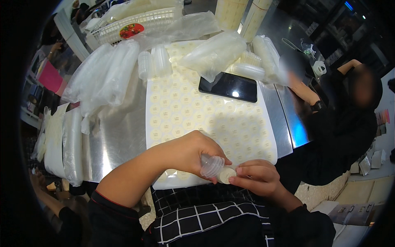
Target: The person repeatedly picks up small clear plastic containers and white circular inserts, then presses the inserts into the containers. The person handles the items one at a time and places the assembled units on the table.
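Observation:
My left hand (196, 151) is wrapped round a short stack of clear plastic cups (212, 166), held sideways just above the near edge of the sticker sheet (177, 111). At the stack's right end is a cup with a round cream label (226, 175) on its flat end. My right hand (260, 177) is closed on that end cup, its fingertips at the label's edge. Rows of round pale labels cover the sheet, which lies on the metal table. A black phone (228, 87) rests on its far part.
Bagged stacks of cups (105, 74) lie at the left, with a stack of lids (73, 144) nearer. Behind are a white basket (135, 24), loose cups (161, 61), a plastic bag (216, 51) and label rolls (230, 14). A person (341, 119) sits at the right.

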A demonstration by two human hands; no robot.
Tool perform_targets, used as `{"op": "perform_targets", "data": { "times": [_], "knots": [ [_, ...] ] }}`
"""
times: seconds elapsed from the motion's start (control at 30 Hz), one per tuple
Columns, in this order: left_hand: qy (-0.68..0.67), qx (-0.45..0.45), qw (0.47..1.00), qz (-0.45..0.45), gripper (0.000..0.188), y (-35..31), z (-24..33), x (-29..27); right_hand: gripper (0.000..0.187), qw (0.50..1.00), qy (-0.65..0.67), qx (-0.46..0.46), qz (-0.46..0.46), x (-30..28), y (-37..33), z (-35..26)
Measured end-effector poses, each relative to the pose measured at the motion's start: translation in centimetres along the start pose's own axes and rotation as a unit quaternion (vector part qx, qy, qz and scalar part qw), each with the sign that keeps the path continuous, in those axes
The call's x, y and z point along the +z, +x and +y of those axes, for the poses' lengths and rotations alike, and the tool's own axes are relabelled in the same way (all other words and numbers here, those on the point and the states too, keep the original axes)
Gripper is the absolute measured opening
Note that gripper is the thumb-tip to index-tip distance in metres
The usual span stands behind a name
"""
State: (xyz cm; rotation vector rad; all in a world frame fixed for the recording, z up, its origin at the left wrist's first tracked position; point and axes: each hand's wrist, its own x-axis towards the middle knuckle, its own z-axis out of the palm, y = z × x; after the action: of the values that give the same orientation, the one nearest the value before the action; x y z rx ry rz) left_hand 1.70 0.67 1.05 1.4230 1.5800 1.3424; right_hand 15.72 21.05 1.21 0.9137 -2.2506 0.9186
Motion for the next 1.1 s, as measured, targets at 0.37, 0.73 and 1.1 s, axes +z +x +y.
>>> {"op": "perform_targets", "data": {
  "times": [0.37,0.73,1.1],
  "knots": [
    [0.019,-0.005,1.000,0.000,0.040,0.0,-0.1,0.0,0.027,0.999,-0.014,0.008,-0.028,0.3,-0.4,-0.2],
    [-0.004,-0.015,1.000,-0.012,0.041,0.0,-0.5,-0.1,0.037,0.944,-0.079,0.204,-0.246,-2.4,2.7,-1.9],
    [-0.042,-0.064,0.997,-0.010,0.046,-0.1,-0.4,-0.2,0.064,0.976,-0.066,0.152,-0.144,-0.6,0.9,-1.5]
  ]
}}
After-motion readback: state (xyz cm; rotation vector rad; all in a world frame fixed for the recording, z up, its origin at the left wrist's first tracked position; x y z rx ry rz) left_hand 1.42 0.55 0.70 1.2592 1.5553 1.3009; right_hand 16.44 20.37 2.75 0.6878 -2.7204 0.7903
